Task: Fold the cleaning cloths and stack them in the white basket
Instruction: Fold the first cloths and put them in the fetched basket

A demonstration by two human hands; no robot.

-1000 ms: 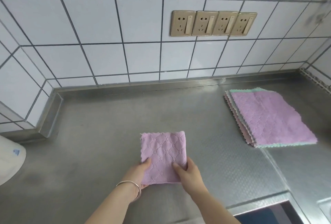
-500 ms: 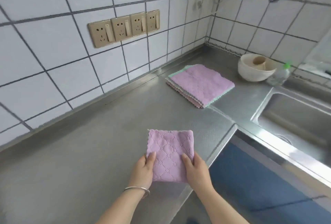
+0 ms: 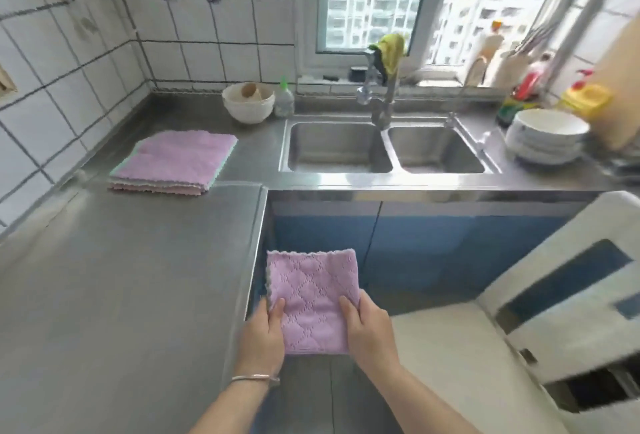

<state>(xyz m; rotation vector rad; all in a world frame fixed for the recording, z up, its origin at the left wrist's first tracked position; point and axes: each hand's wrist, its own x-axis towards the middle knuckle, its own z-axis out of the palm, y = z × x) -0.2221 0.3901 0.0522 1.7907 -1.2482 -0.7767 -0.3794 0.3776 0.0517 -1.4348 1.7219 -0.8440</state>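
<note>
Folded lilac quilted cleaning cloth (image 3: 311,298), which lay over the steel worktop (image 3: 121,295) half a second ago, is now held in the air past the worktop's edge, before the blue cabinet doors (image 3: 415,246). Left hand (image 3: 261,336) and right hand (image 3: 369,329) pinch its near corners, thumbs on top, fingers beneath. Unfolded pastel cloth stack (image 3: 173,163) lies well apart by the double sink (image 3: 388,146). White plastic basket (image 3: 519,347) sits right, blurred.

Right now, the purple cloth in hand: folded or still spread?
Folded. The purple cloth is a compact square with doubled edges along its left side, held in the air by the left hand and right hand, well smaller than the spread stack.
</note>
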